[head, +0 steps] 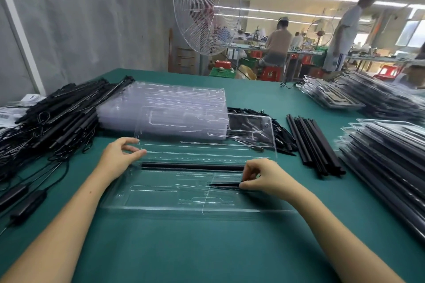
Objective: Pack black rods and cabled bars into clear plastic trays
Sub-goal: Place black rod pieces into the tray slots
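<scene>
An open clear plastic tray (161, 202) lies on the green table in front of me, its lid part (253, 135) folded away toward the back. One black rod (190, 166) lies crosswise in a groove of the tray. My left hand (119, 156) pinches the tray's left edge next to the rod's left end. My right hand (264, 178) rests on the tray's right side, its fingers closed on a thin black pointed piece (222, 184) lying in a lower slot.
A heap of cabled bars (57, 117) fills the left side. Stacked empty clear trays (165, 110) sit behind the tray. Loose black rods (315, 145) lie to the right, packed trays (386, 151) further right and at the back right (358, 94). A fan and people stand beyond the table.
</scene>
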Available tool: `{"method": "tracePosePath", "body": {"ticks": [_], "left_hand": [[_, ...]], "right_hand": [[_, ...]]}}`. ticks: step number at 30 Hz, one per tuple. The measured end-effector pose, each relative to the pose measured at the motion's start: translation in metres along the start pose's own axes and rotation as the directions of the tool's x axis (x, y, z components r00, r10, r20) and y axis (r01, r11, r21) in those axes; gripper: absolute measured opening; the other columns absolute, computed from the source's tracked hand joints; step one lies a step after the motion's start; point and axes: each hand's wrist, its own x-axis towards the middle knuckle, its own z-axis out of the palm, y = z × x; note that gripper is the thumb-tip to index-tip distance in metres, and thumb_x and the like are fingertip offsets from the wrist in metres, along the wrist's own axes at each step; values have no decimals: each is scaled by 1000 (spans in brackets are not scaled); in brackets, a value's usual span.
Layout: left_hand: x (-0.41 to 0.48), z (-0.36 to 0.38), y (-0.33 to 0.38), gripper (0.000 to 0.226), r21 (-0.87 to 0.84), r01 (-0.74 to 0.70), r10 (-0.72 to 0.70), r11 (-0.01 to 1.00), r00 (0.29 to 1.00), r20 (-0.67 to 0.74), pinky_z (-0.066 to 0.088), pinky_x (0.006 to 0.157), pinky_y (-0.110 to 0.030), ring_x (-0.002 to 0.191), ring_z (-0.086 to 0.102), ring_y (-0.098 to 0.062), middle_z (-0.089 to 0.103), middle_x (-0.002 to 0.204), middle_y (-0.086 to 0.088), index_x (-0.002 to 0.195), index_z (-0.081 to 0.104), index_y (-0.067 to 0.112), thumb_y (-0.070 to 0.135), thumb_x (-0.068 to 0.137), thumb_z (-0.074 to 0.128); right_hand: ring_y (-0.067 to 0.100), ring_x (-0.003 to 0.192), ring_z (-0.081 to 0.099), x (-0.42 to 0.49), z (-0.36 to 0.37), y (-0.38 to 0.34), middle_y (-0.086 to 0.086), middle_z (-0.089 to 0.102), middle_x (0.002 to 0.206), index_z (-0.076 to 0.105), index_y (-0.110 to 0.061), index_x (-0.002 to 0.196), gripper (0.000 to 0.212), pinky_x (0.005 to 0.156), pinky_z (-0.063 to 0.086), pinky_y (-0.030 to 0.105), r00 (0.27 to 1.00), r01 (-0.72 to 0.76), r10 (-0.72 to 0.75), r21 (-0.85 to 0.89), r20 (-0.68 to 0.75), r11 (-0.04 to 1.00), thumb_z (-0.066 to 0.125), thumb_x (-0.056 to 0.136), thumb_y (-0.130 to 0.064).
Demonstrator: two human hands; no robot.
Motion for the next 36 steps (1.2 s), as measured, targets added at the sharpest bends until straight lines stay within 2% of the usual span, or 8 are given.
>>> {"method": "tracePosePath", "body": {"ticks": [7,14,19,23,26,28,32,36], "left_hand": [[5,-3,-6,33,-103,6,-8,995,1000,-16,43,63,-31,78,64,-26,69,88,-3,104,62,23,20,76,79],[2,4,2,38,-84,-1,-4,996,998,-66,43,57,-26,64,56,-18,68,87,-1,111,62,17,18,77,78],[5,-2,2,47,-10,20,-20,1000,999,48,44,62,-30,71,55,-15,66,91,8,126,55,14,16,83,72],[7,-5,5,54,-136,83,-65,987,990,127,52,58,-27,83,61,-17,64,105,-1,138,43,13,6,88,63],[5,-5,12,39,-226,111,-89,968,990,105,53,50,-19,77,63,-17,61,109,-8,129,50,11,0,91,56],[0,-2,15,27,-180,109,-93,978,991,95,53,52,-18,77,62,-15,61,109,-12,116,55,11,-1,91,56],[-5,-2,21,25,-118,119,-107,986,989,104,51,54,-19,77,60,-13,63,103,-11,115,56,7,-1,92,53],[-5,-16,28,20,-84,94,-90,992,994,58,53,52,-22,72,66,-12,63,96,-5,98,62,10,-3,93,47]], "right_hand": [[-1,61,47,1,1,5,-12,54,67,67,-17,78,15,57,38,12,999,40,-43,-94,-25,995,73,79,-30],[5,61,49,3,5,5,-9,57,67,62,-20,72,14,55,38,13,999,42,-44,-73,-22,996,74,78,-25],[6,61,48,5,4,7,-7,56,67,60,-23,70,17,55,38,16,999,34,-35,-110,-9,993,72,79,-29],[6,53,48,7,-5,13,-6,58,63,61,-20,71,21,50,38,14,1000,-26,24,-88,-14,996,68,83,-37],[6,57,53,11,-11,20,-4,65,66,62,-20,72,23,54,41,16,998,-59,56,-85,-41,995,66,84,-39],[6,59,54,16,-9,22,-4,65,69,61,-22,72,23,56,43,16,999,-48,48,-118,-4,992,68,82,-42],[3,55,47,33,1,13,-10,54,61,53,-23,67,34,51,36,15,995,-5,29,-245,95,970,66,80,-51],[13,57,47,42,10,7,-3,50,58,48,-16,64,47,55,35,29,999,-51,51,-235,-5,971,50,89,-56]]}}
